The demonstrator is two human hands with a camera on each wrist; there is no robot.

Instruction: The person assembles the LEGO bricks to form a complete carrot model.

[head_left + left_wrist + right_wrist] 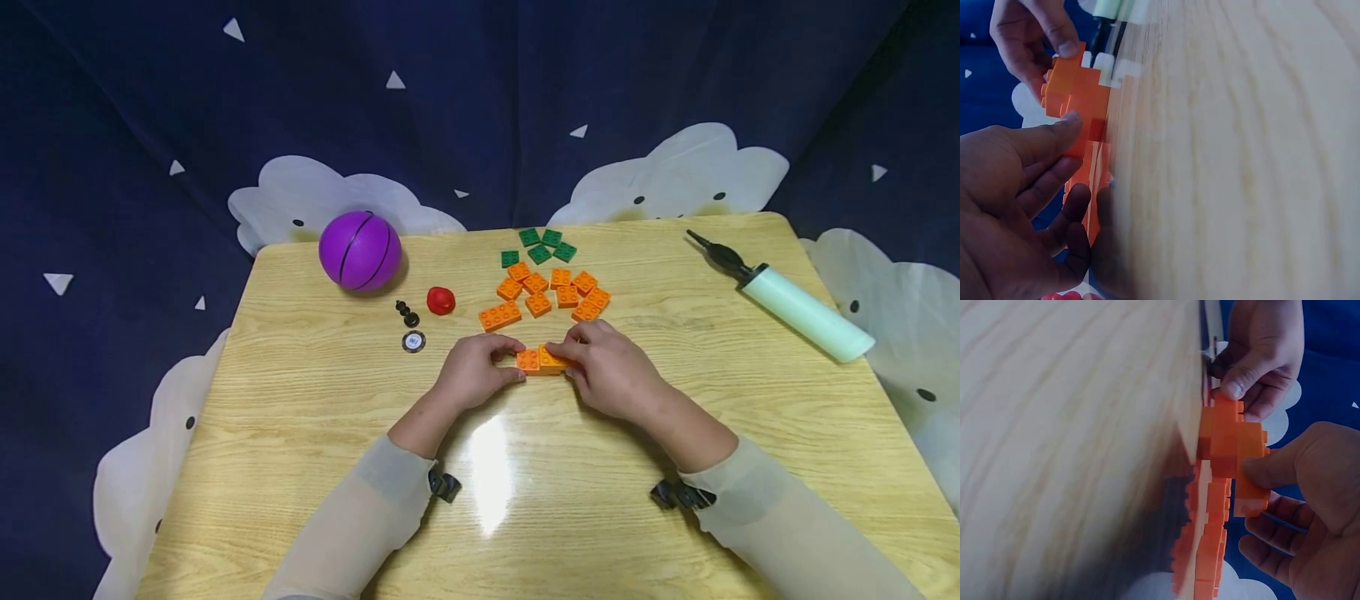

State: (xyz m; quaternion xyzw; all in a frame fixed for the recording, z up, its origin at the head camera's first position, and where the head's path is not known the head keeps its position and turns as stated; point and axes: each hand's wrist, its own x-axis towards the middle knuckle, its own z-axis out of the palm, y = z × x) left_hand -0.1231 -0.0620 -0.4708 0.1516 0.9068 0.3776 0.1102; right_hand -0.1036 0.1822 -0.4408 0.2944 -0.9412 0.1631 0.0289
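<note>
Two orange bricks (538, 360) sit pressed together on the wooden table (315, 400), one stacked offset on the other. My left hand (510, 362) pinches their left end between thumb and fingers. My right hand (567, 360) pinches the right end, fingertips on top. In the left wrist view my left thumb (1054, 134) lies on the stacked bricks (1075, 94), with the right hand's fingers (1063, 44) above. The right wrist view shows the right thumb (1272, 465) pressing the upper brick (1238, 444).
A loose pile of orange bricks (551, 292) lies just beyond my hands, with several green bricks (542, 246) behind it. A purple ball (360, 250), a red piece (440, 300), small black parts (407, 314) and a round disc (413, 341) lie left. A pale green pump (795, 307) lies right.
</note>
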